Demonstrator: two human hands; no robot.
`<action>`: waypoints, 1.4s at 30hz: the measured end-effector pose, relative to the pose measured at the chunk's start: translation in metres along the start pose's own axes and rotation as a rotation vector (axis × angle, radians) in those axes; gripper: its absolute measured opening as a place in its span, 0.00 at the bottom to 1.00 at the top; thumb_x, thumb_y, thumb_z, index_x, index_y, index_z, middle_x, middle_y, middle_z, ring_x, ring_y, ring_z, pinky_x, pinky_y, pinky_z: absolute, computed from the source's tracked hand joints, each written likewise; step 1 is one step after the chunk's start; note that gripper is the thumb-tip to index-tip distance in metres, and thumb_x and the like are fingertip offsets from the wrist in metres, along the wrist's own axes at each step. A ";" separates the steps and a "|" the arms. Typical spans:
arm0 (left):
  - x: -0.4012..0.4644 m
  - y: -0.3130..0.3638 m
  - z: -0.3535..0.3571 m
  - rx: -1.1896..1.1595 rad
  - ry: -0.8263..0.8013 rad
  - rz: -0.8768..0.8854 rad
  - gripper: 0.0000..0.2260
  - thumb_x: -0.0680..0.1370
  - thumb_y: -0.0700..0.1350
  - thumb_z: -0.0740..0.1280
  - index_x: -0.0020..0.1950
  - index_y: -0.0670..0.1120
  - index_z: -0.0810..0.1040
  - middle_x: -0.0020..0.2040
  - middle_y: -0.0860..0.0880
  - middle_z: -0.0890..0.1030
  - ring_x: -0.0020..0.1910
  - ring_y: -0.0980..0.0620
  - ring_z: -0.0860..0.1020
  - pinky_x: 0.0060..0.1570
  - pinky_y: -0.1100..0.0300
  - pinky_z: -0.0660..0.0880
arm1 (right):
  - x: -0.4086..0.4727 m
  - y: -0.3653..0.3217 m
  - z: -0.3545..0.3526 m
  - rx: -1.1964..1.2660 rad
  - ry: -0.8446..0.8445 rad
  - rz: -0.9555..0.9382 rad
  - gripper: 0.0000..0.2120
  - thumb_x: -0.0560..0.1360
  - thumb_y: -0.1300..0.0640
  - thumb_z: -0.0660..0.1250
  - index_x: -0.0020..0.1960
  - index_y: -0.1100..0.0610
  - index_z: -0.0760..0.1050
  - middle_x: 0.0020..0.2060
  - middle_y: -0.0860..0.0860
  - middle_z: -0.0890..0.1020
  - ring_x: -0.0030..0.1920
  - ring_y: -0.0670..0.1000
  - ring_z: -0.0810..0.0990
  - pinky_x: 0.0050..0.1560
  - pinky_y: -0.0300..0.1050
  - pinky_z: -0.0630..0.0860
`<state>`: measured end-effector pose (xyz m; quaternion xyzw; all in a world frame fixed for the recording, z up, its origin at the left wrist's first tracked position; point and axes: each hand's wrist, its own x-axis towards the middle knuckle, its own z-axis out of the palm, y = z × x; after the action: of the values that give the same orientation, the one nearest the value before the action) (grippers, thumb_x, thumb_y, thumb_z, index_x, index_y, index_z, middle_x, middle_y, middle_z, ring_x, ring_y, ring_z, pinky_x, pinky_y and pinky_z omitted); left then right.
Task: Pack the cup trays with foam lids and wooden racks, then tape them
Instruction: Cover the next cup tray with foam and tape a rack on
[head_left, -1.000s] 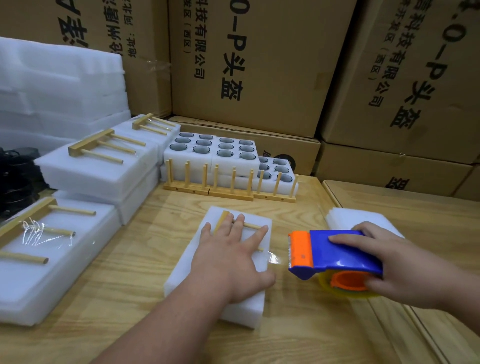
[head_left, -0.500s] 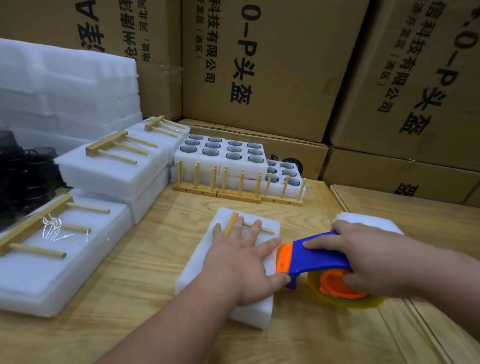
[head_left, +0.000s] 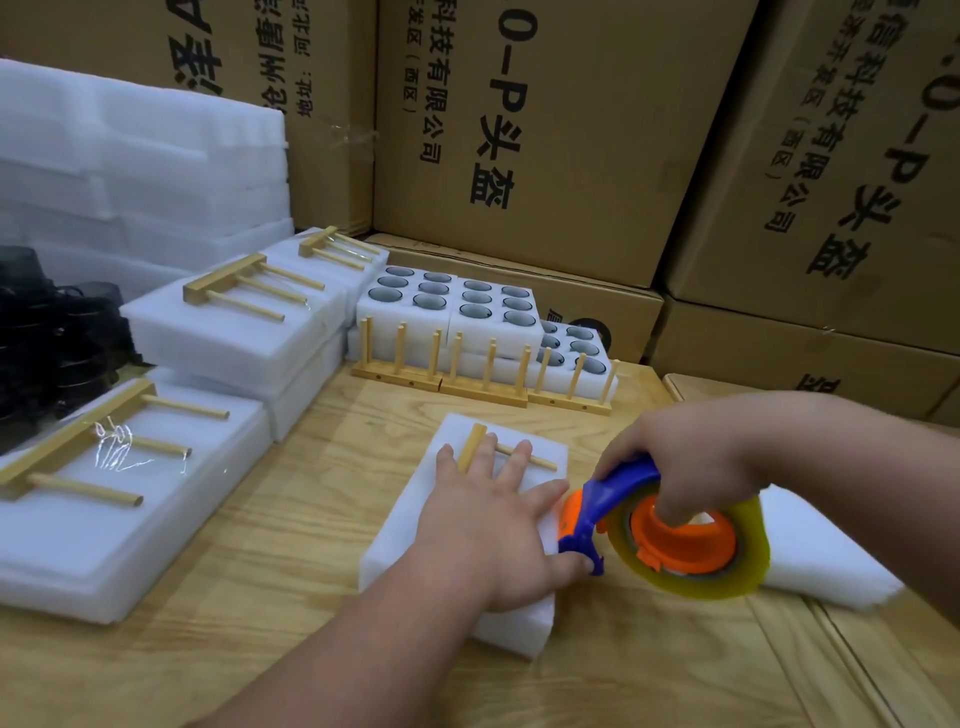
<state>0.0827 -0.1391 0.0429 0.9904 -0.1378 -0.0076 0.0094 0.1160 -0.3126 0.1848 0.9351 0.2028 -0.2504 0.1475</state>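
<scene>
A: What fills the back of the view?

B: Stacked cardboard boxes (head_left: 545, 135) with black print form a wall behind a wooden table (head_left: 291, 561). At far left leans a pile of white foam sheets (head_left: 130, 161), with a dark heap of black items (head_left: 47, 343) in front of it; I cannot tell what those are.

A: And on the table?

B: At left lie finished foam packs (head_left: 104, 519), each with a wooden rack lying flat on top; the nearest one shows glinting clear tape across its rack. Farther back stand open cup trays (head_left: 452, 301), white foam blocks with round holes holding cups, and just in front of them a row of upright wooden racks (head_left: 483, 374).

A: Where is the pack being worked on?

B: In the middle of the table, near the front edge: a foam-lidded tray (head_left: 415, 540) with a wooden rack (head_left: 475, 447) lying flat on its lid. The left hand (head_left: 483, 530) presses down on it, palm flat and fingers spread straight over the rack, thumb reaching toward the right edge.

A: And the other hand?

B: The right hand (head_left: 691, 462) curls its fingers round the blue handle of a tape dispenser (head_left: 670, 535), which has an orange hub and a yellowish roll. Its orange-and-blue nose touches the tray's right edge, just beside the left thumb. Behind the dispenser lies a loose foam piece (head_left: 821, 561).
</scene>
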 end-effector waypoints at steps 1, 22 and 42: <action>0.000 0.000 0.000 -0.002 0.002 0.000 0.42 0.67 0.81 0.43 0.80 0.68 0.46 0.84 0.52 0.41 0.81 0.41 0.36 0.72 0.30 0.38 | 0.003 -0.001 -0.004 -0.009 -0.018 -0.009 0.29 0.70 0.53 0.71 0.68 0.33 0.71 0.55 0.40 0.77 0.50 0.48 0.78 0.52 0.45 0.81; -0.003 0.000 0.001 -0.008 0.024 0.005 0.38 0.72 0.78 0.47 0.80 0.67 0.46 0.84 0.51 0.40 0.81 0.41 0.35 0.72 0.30 0.37 | 0.015 0.050 0.001 0.094 0.134 0.088 0.29 0.69 0.37 0.73 0.68 0.33 0.67 0.54 0.38 0.76 0.51 0.45 0.78 0.50 0.41 0.78; -0.003 0.000 0.000 -0.019 0.028 -0.008 0.38 0.72 0.78 0.48 0.80 0.67 0.49 0.84 0.53 0.40 0.81 0.43 0.35 0.73 0.32 0.36 | 0.099 0.003 0.137 0.356 0.905 0.454 0.26 0.77 0.48 0.69 0.73 0.45 0.68 0.61 0.51 0.71 0.64 0.55 0.67 0.68 0.55 0.63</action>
<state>0.0799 -0.1386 0.0431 0.9908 -0.1337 0.0049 0.0205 0.1404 -0.3369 0.0190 0.9804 -0.0066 0.1856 -0.0653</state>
